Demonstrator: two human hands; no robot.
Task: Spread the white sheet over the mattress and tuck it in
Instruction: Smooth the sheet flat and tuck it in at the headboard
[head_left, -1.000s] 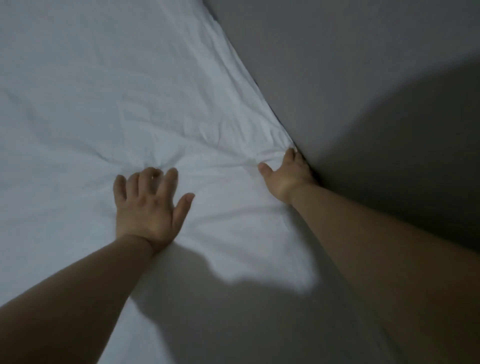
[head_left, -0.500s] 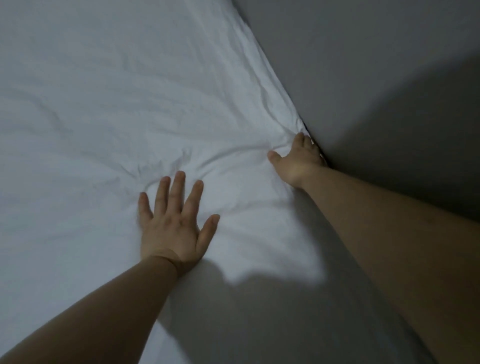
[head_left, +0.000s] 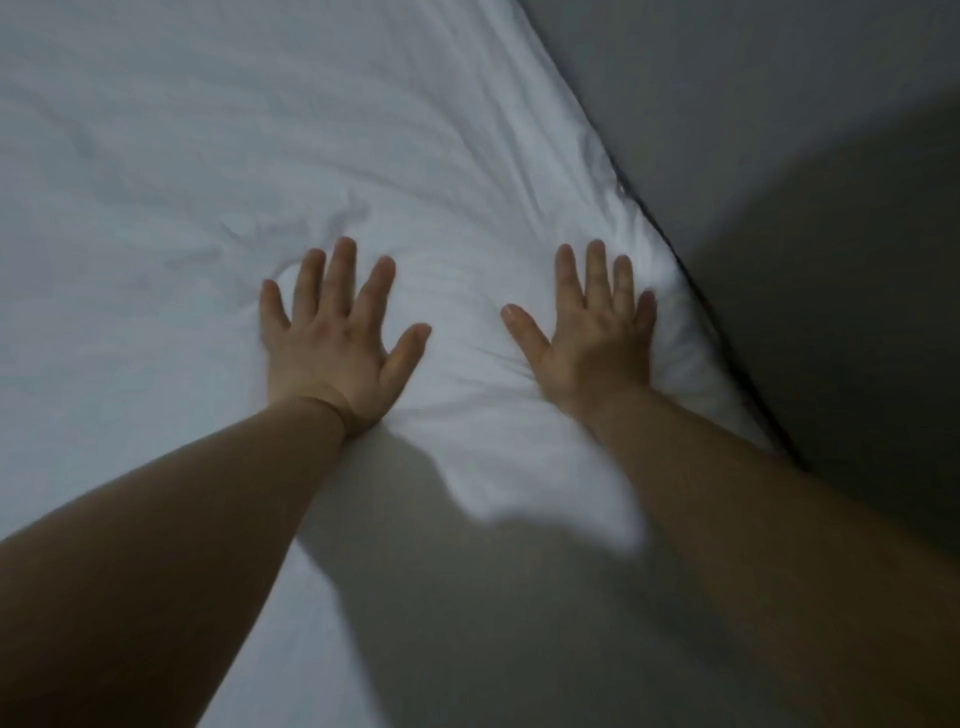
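Observation:
The white sheet (head_left: 218, 171) covers the mattress across the left and middle of the view, with creases fanning out from my hands. My left hand (head_left: 335, 338) lies flat on the sheet, palm down, fingers spread. My right hand (head_left: 592, 332) also lies flat with fingers apart, a little way in from the sheet's right edge. That edge runs along a thin dark gap (head_left: 691, 291) beside the wall. Neither hand holds any cloth. The mattress itself is hidden under the sheet.
A plain grey wall (head_left: 779, 130) rises directly along the bed's right side, leaving almost no space there. My own shadow falls over the near part of the sheet (head_left: 467, 597) and the lower wall.
My right hand has come out of the gap by the wall and now lies flat on the sheet. My left hand has opened flatter, with fingers spread.

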